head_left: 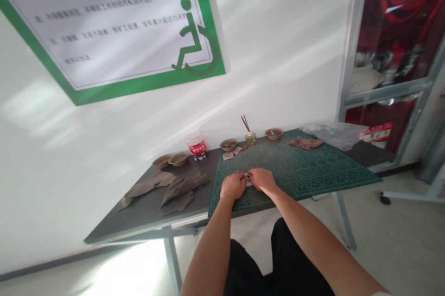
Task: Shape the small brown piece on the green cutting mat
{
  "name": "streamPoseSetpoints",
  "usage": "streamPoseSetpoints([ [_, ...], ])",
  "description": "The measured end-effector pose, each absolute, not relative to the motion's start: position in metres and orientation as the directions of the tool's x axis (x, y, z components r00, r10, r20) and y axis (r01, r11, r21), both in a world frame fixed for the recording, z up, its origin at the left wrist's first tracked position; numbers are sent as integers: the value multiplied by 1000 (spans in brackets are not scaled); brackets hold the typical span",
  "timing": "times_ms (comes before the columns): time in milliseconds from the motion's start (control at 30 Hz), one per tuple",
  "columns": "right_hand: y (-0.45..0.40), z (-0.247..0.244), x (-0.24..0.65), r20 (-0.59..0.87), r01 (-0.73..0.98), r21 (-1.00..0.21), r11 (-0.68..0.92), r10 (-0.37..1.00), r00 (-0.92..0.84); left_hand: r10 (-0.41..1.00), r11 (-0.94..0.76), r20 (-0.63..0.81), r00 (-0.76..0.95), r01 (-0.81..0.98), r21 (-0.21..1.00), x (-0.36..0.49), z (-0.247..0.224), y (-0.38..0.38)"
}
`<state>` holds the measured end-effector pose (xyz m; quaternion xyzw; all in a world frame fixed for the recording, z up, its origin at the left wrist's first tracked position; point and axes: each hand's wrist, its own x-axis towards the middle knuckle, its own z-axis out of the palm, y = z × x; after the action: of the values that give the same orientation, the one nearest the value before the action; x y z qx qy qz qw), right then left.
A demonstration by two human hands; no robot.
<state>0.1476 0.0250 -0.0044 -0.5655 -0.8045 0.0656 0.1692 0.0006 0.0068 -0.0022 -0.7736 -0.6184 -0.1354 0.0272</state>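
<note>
Close together near the front of the green cutting mat (295,166) are my left hand (233,186) and my right hand (262,179), both with curled fingers. Between the fingertips shows a small whitish piece (248,182), partly covered by my hands and too small to name. Both hands appear to pinch it from either side. Small pale square cards (228,156) lie on the mat beyond my left hand, in front of a shallow brown bowl (228,145) that holds small things.
A reed diffuser (251,138) and another bowl (274,134) stand along the wall. On the left are two bowls (178,159), a red-labelled tub (197,145) and crumpled brown cloths (181,191). A pinkish cloth (306,143) and clear plastic bag (337,132) lie right.
</note>
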Motion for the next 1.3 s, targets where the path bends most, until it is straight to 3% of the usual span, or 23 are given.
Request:
streamPoseSetpoints([
  [367, 14, 4, 150, 210, 843, -272, 465, 883, -420, 953, -221, 242, 182, 965, 142, -1, -4, 7],
  [767, 23, -7, 147, 244, 896, -324, 304, 942, -232, 961, -207, 218, 172, 967, 150, 1, -1, 6],
  [1300, 19, -1, 148, 212, 897, -277, 346, 932, -294, 949, -214, 258, 180, 971, 109, 2, 1, 3],
])
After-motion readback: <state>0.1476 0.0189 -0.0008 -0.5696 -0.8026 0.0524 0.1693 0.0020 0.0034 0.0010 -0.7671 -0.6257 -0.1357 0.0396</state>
